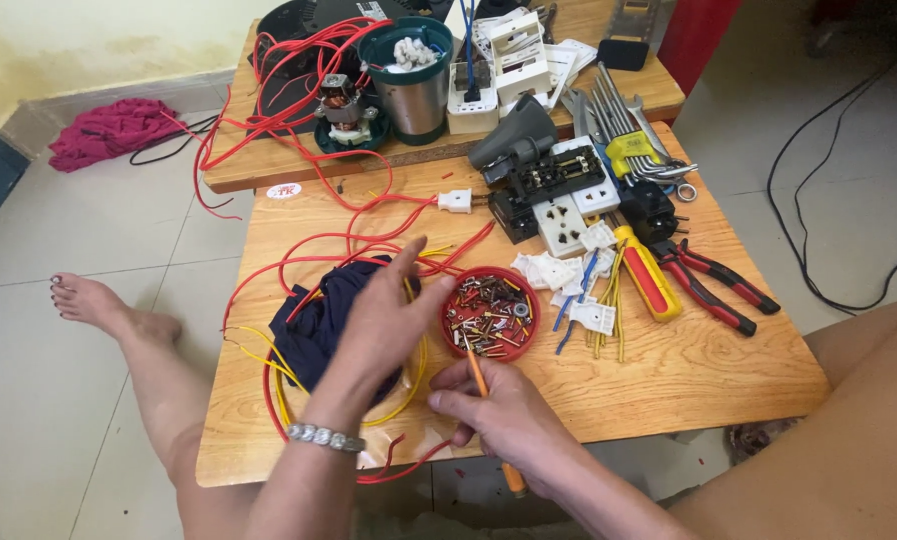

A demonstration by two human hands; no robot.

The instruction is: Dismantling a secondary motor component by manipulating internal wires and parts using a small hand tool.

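The dish (489, 312), round and red and full of small screws and metal bits, sits near the middle of the table (689, 375), a little toward the front edge. The right hand (499, 410) lies just in front of it, fingers pinched together round a thin orange screwdriver (480, 381) whose tip pokes over the dish's near rim; the handle end shows below the wrist, past the table's front edge. The left hand (389, 315) hovers just left of the dish with its fingers spread apart and holding nothing; whether it touches the dark cloth (319, 325) under it cannot be told. A metal bracelet (326, 437) rings that wrist.

The cloth lies on the left half of the table, tangled with red wires (299, 250) and yellow wires (269, 365) that loop out to the left and front edges. A white plug (456, 201) ends one red wire near the back edge. Right of the dish lie white plastic parts (554, 270), a screwdriver with a yellow and red handle (649, 275), and red-handled pliers (714, 285) near the right edge. At the back right corner are sockets (564, 220) and a set of hex keys (629, 150).

On the second table (239, 170) behind stand a steel cup (409, 85) and a small motor (344, 110).
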